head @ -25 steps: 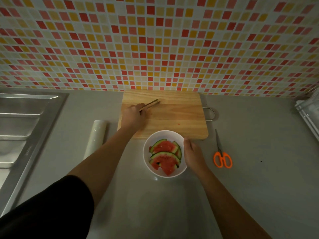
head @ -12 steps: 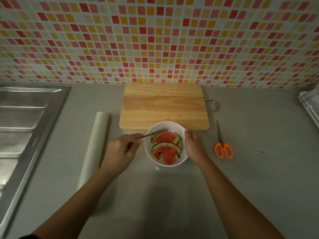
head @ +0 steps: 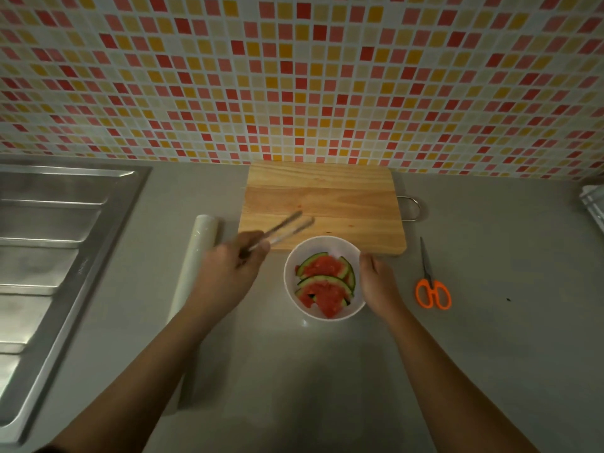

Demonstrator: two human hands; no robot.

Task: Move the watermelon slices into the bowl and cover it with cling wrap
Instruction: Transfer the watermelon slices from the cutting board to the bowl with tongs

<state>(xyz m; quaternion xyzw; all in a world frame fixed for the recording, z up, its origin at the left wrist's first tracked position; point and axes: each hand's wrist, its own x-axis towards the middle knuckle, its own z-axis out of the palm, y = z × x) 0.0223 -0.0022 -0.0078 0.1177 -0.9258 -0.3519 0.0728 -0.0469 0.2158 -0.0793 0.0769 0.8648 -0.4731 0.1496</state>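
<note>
A white bowl stands on the grey counter just in front of the wooden cutting board. Several watermelon slices with green rind lie inside it. My right hand rests against the bowl's right rim. My left hand is left of the bowl and grips a pair of metal tongs, whose tips point up-right over the board's front left part with nothing between them. A roll of cling wrap lies lengthwise to the left, partly hidden by my left forearm.
Orange-handled scissors lie on the counter right of the bowl. A steel sink drainboard fills the left side. The tiled wall rises behind the board. Part of a rack shows at the far right edge.
My left hand brought the tongs from the board to the bowl, then lifted them away, so their tips now point over the board. My right hand stays at the bowl's rim.
</note>
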